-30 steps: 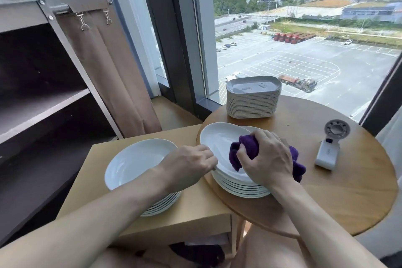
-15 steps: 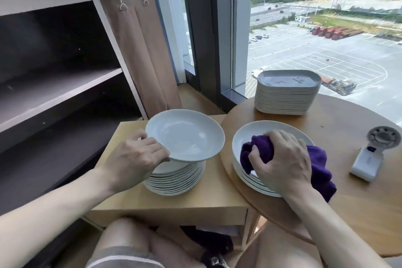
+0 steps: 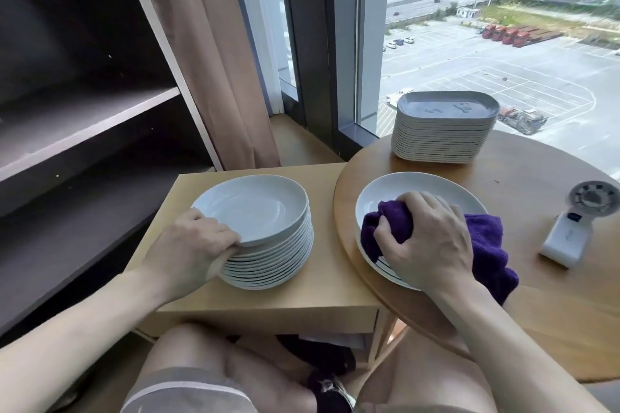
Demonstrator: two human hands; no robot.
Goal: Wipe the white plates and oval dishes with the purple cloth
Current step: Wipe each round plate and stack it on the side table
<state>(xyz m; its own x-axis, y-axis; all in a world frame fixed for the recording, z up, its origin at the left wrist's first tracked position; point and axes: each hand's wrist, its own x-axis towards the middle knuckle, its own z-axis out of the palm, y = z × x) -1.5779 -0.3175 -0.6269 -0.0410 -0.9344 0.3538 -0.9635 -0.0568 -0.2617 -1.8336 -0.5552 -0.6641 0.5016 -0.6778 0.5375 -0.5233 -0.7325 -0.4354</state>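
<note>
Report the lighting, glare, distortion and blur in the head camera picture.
Head view: daylight through the window lights the round table evenly; the shelf unit sits in deep shade; a soft sheen shows on the top plate of the left stack; wide-angle distortion stretches the forearms near the bottom edge; the left hand, right hand and purple cloth look sharp.

A bunched purple cloth (image 3: 483, 238) lies in the top plate of a low stack of plates (image 3: 419, 183). A tall stack of plates (image 3: 268, 245) stands left, with stacked oval dishes (image 3: 443, 131) behind.
</note>
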